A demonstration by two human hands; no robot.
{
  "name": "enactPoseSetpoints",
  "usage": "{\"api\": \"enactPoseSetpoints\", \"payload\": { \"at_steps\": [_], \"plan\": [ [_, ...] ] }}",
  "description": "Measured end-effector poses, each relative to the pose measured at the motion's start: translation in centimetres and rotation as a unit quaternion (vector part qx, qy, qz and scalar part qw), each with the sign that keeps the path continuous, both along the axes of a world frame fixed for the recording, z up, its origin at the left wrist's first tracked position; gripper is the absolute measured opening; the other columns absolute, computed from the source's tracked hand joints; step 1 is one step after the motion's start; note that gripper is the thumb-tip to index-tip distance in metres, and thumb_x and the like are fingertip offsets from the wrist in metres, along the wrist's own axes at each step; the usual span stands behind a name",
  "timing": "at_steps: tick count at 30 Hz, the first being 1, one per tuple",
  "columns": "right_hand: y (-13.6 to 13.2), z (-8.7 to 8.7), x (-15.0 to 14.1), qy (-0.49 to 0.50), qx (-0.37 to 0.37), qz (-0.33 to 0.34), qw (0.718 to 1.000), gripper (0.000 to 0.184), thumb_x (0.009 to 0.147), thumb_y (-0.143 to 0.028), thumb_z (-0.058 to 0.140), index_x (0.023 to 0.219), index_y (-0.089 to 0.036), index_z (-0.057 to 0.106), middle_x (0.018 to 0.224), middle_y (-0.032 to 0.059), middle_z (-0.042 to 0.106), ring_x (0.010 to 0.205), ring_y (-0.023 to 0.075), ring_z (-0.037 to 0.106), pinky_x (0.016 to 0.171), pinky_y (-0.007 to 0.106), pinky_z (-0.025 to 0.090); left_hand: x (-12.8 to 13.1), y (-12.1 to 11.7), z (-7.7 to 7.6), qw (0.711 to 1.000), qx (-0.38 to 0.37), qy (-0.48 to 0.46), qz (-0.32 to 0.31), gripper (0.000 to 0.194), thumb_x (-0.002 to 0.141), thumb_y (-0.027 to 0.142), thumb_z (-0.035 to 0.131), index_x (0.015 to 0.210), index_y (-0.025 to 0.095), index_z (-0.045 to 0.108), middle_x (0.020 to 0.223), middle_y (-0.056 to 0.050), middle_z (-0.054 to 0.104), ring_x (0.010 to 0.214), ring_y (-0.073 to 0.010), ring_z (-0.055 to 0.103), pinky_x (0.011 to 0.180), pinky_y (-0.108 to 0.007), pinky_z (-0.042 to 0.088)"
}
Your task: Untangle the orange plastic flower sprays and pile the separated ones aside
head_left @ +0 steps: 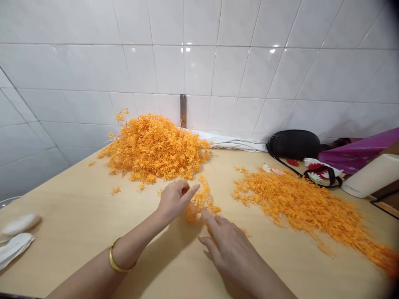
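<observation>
Bright orange sprigs (204, 195), small and shaped a bit like flowers, lie in three lots on the worktop (77, 220). The biggest is a tall heap (156, 147) by the far edge, close to the far left corner. A long, low spread (296, 203) runs down the right side, from near the far edge toward the near right corner. The third lot is the little bunch of sprigs in the middle, between the two hands.

The left hand (176, 201) is partly closed, fingers curled in and thumb poking out to the right, just beside the bunch — I can't tell if it has hold of any. The right hand (229, 243) is open, with its fingers long and its thumb apart, and its fingertips seem to touch the near side of the bunch. I see nothing gripped in it.

The job looks partway along. Both the heap and the spread have lots of sprigs, and only the little bunch is being handled. Which lot is done and which is left — that I can't tell. A few loose sprigs (115, 190) lie in front of the heap, toward the left edge, out of the hands' hold.
</observation>
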State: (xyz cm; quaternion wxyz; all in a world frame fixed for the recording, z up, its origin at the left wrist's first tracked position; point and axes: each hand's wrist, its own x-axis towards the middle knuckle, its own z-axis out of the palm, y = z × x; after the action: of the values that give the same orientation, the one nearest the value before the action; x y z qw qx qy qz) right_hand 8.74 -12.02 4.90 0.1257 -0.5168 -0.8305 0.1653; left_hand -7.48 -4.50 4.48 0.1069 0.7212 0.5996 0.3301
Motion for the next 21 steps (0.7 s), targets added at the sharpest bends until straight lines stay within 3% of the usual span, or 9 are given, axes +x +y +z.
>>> {"api": "enactPoseSetpoints", "payload": {
  "at_steps": [3, 8, 11, 16, 21],
  "plan": [
    [0.2, 0.4, 0.9, 0.022, 0.007, -0.015, 1.000, 0.035, 0.082, -0.025, 0.036, 0.115, -0.020, 0.046, 0.087, 0.0077, 0.058, 0.078, 0.0197, 0.053, 0.067, 0.029, 0.038, 1.2, -0.2, -0.4, 0.990, -0.089, 0.104, -0.030, 0.043, 0.069, 0.054, 0.043, 0.049, 0.017, 0.045, 0.047, 0.000, 0.045, 0.047, -0.0110, 0.039, 0.046, -0.024, 0.023],
    [1.3, 0.7, 3.3, 0.106, 0.069, -0.085, 0.988, 0.029, 0.083, -0.029, 0.033, 0.100, -0.019, 0.054, 0.087, 0.0062, 0.060, 0.077, 0.0174, 0.055, 0.067, 0.028, 0.038, 1.7, -0.1, -1.7, 0.979, -0.084, 0.159, -0.096, 0.021, 0.069, 0.033, 0.048, 0.055, 0.017, 0.050, 0.058, -0.002, 0.052, 0.056, -0.0130, 0.044, 0.049, -0.023, 0.024],
    [2.8, 1.0, 4.2, 0.129, 0.077, -0.103, 0.983, 0.028, 0.082, -0.032, 0.035, 0.092, -0.019, 0.057, 0.082, 0.0049, 0.062, 0.073, 0.0168, 0.055, 0.063, 0.026, 0.038, 1.6, 0.1, -1.7, 0.978, -0.057, 0.144, -0.139, 0.013, 0.066, 0.017, 0.044, 0.058, 0.017, 0.054, 0.064, -0.004, 0.054, 0.061, -0.0146, 0.047, 0.052, -0.023, 0.028],
    [6.8, 1.3, 3.5, 0.155, 0.129, -0.119, 0.972, 0.026, 0.081, -0.031, 0.035, 0.081, -0.019, 0.059, 0.078, 0.0045, 0.061, 0.070, 0.0153, 0.054, 0.063, 0.025, 0.036, 2.0, 1.1, -1.5, 0.987, -0.056, 0.055, -0.140, 0.032, 0.066, 0.013, 0.043, 0.090, 0.019, 0.063, 0.068, -0.004, 0.059, 0.063, -0.0162, 0.049, 0.057, -0.025, 0.033],
    [10.4, -1.2, 2.1, 0.109, 0.050, -0.180, 0.976, 0.034, 0.076, -0.042, 0.040, 0.089, -0.016, 0.057, 0.064, 0.0051, 0.059, 0.060, 0.0168, 0.052, 0.054, 0.025, 0.033, 2.0, 2.4, -1.8, 0.988, -0.082, -0.013, -0.133, 0.033, 0.065, 0.020, 0.050, 0.095, 0.017, 0.063, 0.060, -0.001, 0.054, 0.056, -0.0135, 0.046, 0.053, -0.024, 0.034]
  ]
}}
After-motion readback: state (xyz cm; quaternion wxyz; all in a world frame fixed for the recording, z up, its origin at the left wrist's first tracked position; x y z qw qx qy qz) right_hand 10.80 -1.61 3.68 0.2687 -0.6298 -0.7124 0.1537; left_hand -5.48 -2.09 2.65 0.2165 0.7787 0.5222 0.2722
